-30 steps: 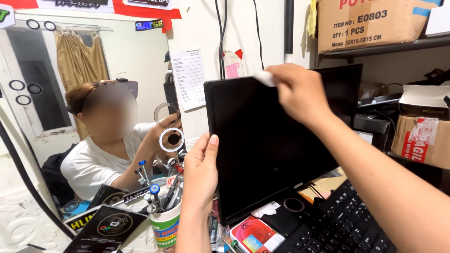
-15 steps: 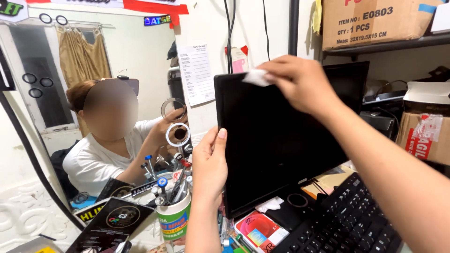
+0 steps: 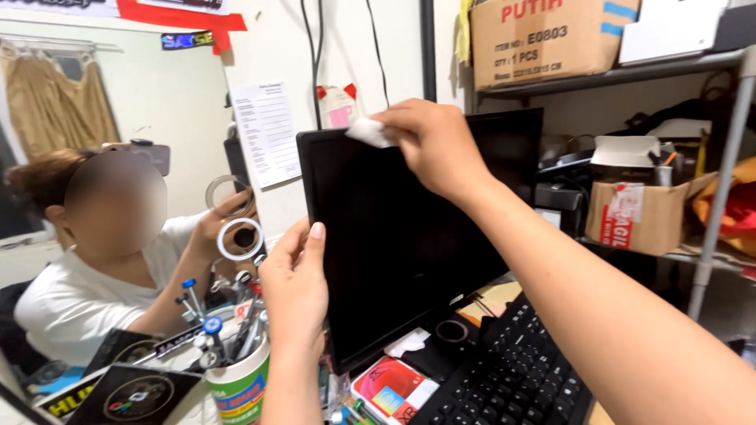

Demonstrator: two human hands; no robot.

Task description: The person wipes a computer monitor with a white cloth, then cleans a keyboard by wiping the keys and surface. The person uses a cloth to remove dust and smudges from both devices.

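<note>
Monitor (image 3: 409, 236) upright at centre. Left hand (image 3: 295, 287) grips its 9 o'clock edge. Right hand (image 3: 429, 145) pinches white wipe (image 3: 368, 131) on 12 o'clock bezel. Best: light strokes, firm bracing. Keyboard (image 3: 512, 378) at 5 o'clock.

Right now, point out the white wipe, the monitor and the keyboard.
white wipe (image 3: 367, 131), head view, on the bit showing past the fingers.
monitor (image 3: 394, 236), head view, middle of the dark screen.
keyboard (image 3: 512, 378), head view, on its keys.
</note>
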